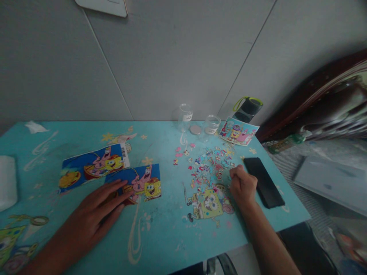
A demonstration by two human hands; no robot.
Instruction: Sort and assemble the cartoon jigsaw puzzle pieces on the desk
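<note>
My left hand lies flat with fingers stretched out over a blue cartoon picture, covering its left part. Behind it, slightly overlapped, is a matching picture card with a white strip at its right end. My right hand rests as a fist at the right edge of a scatter of small jigsaw pieces. What the curled fingers hold, if anything, is hidden. A few pink pieces lie apart on the left side of the scatter.
Two clear jars stand near the wall with a round lid between them. A cartoon card leans by a dark cylinder. A black phone lies right of my fist. A white object is at far left.
</note>
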